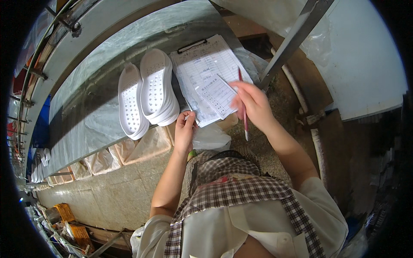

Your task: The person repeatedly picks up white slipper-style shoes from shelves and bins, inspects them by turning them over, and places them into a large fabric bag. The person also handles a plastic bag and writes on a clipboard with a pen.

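Nearest: checked apron (241, 193) over a pale shirt, forearms coming up from it. Below the table edge, a clear bag (210, 136) and tan sacks (142, 148) on the floor side.

Left hand (185, 129) is at the table edge, fingers curled in, thumb and forefinger pinched on the lower corner of the paper; otherwise holds nothing. Right hand (254, 103) is blurred with motion, closed around a red pen (244, 112) that hangs tip-down past the wrist; its fingertips also seem to pinch a small slip (219, 92) lying on the form, though blur keeps that unsure.

Clipboard (208, 77) lies flat on the grey table (94, 99), black clip at its far end, printed form on top. Paper looks light, thin, floppy, easy to crease or tear; best taken at a corner or edge. The board itself looks stiff, best gripped at the side. Pen: light, rigid, smooth, held mid-barrel.

Just left of the clipboard, touching its edge, two white shoes (148, 92) lie sole-up, side by side; probably light, slightly springy.

Farther: metal post (292, 41) to the right, white panel (365, 56) beyond, rails (38, 73) at far left.
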The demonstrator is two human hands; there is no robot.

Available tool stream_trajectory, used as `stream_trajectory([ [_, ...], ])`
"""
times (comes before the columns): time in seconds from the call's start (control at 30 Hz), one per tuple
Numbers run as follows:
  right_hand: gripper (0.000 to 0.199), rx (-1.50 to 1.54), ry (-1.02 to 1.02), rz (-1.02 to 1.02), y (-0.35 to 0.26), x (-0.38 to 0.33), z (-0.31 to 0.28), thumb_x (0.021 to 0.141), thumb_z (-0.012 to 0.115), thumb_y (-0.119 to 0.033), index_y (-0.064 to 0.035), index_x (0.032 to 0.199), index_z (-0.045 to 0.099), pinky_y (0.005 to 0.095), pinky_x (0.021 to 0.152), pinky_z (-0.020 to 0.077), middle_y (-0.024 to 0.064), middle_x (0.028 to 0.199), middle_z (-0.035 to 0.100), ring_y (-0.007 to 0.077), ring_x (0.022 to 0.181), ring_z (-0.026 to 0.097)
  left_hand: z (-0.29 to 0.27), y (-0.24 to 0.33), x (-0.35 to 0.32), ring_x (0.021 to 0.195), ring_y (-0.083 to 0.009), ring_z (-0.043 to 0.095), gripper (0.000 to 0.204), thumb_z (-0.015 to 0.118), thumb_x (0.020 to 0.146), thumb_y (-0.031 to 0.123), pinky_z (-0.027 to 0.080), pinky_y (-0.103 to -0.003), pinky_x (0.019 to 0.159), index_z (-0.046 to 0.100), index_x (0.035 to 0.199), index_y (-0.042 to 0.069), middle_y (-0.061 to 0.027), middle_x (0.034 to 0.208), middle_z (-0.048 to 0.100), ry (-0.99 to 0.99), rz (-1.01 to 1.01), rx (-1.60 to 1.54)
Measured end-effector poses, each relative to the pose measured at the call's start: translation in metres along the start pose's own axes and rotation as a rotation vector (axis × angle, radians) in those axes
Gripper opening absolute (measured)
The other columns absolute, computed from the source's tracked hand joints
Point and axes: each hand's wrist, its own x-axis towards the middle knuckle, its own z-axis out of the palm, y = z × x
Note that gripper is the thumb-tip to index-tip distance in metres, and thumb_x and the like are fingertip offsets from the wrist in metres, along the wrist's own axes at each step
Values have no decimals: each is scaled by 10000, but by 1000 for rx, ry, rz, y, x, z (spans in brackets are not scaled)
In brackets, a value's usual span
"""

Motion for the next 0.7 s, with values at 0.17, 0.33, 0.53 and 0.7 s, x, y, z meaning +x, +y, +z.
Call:
stream_trajectory([
  [0.17, 424, -460, -105, -128, 37, 84, 47, 790, 655, -218, -9, 1100, 455, 359, 807, 469, 169, 972, 609, 271, 964, 588, 0, 0, -1, 585, -13, 398, 177, 577, 887, 243, 288, -183, 504, 585, 914, 68, 56, 693, 517, 44, -85, 2],
  [0.33, 384, -713, -184, -159, 54, 121, 98, 698, 637, -129, -31, 1010, 434, 419, 721, 471, 191, 937, 598, 355, 834, 592, -9, -7, 6, 756, -62, 544, 209, 616, 848, 104, 427, -206, 672, 575, 1035, 22, -9, 911, 625, -165, -91, 43],
  [0.53, 369, -731, -145, -202, 56, 117, 119, 697, 628, -137, -53, 1003, 440, 416, 725, 457, 162, 887, 590, 346, 850, 575, -3, -13, 3, 551, 9, 375, 169, 598, 849, 49, 278, -170, 497, 593, 1014, 13, 78, 683, 536, -124, -23, -47],
  [0.7, 352, -738, -198, -198, 53, 120, 123, 685, 585, -78, -46, 1003, 438, 400, 788, 437, 152, 925, 582, 334, 951, 534, 9, -20, -9, 619, 3, 457, 186, 592, 844, 23, 350, -149, 567, 588, 1029, 15, 56, 750, 590, -104, 6, -181],
])
